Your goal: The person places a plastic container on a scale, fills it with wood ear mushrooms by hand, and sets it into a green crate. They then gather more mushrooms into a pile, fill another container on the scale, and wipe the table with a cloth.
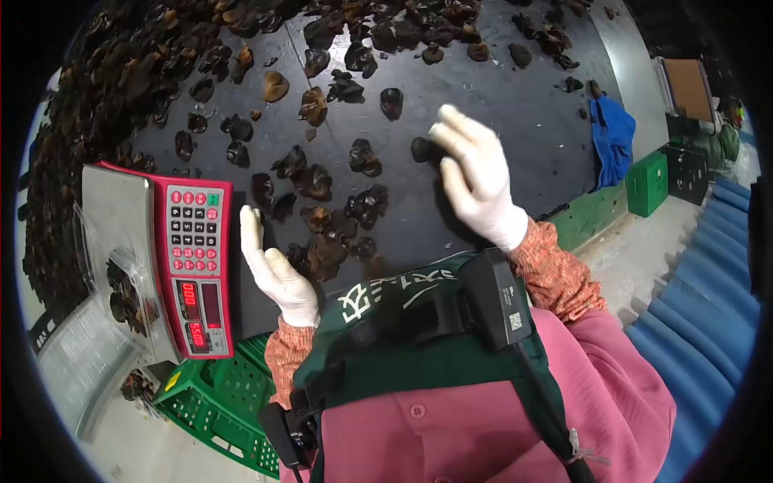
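Observation:
My left hand (pixel 276 275), in a white glove, is open beside the right edge of a red scale (pixel 177 241), thumb apart from the fingers. Dark, curled fungus-like pieces (pixel 326 256) lie just right of it. My right hand (pixel 477 171), also gloved, is open over the dark tabletop (pixel 515 121), its fingers spread. A small dark piece (pixel 423 150) lies beside its fingers. Clear plastic packaging with dark pieces inside (pixel 126 298) rests on the scale's metal plate (pixel 121 217). The scale's red digits are lit.
A large heap of dark pieces (pixel 88 105) covers the table's left and far side. Blue cloth (pixel 612 141) hangs at the right edge, near a green box (pixel 646 183). A green crate (pixel 221 402) stands below the scale, beside stacked clear plastic (pixel 80 362).

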Demonstrator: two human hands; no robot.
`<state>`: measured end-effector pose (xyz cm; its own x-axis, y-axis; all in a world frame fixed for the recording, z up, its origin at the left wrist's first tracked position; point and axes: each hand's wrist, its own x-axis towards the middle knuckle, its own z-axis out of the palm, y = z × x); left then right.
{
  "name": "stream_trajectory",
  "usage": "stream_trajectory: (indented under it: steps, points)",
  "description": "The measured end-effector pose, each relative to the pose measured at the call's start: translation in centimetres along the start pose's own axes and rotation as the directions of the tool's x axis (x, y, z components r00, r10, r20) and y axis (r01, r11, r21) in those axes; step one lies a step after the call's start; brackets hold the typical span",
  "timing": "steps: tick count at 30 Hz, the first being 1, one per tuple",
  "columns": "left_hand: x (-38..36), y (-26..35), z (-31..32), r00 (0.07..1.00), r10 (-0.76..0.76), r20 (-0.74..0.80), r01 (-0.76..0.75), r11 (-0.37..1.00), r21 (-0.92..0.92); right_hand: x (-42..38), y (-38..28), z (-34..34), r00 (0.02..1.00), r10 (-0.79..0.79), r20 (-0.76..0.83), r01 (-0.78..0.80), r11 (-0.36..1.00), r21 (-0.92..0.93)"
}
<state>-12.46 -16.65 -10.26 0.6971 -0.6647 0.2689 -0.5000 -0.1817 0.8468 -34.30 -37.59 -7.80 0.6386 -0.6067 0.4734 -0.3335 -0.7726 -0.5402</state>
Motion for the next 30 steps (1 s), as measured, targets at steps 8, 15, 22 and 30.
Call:
stream_trajectory:
  steps: [8, 15, 22, 30]
  points:
    - [0.0, -0.2, 0.1, 0.999, -0.033, 0.004, 0.033, 0.999, -0.04, -0.7, -3.8, 1.5, 0.911, 0.297, 0.287, -0.395, 0.829, 0.395]
    - [-0.1, -0.4, 0.0, 0.998, -0.067, 0.011, 0.067, 0.99, -0.121, 7.3, 0.9, 3.3, 0.988, 0.132, -0.079, -0.113, 0.972, 0.204]
    - [-0.3, -0.4, -0.4, 0.998, -0.056, 0.018, 0.056, 0.997, -0.048, 11.7, 1.4, 8.2, 0.988, -0.152, 0.0, 0.147, 0.953, -0.264]
    - [-0.3, -0.7, -0.7, 0.996, -0.075, 0.046, 0.075, 0.997, 0.014, 5.4, -2.6, 4.1, 0.956, 0.024, 0.292, -0.081, 0.979, 0.186]
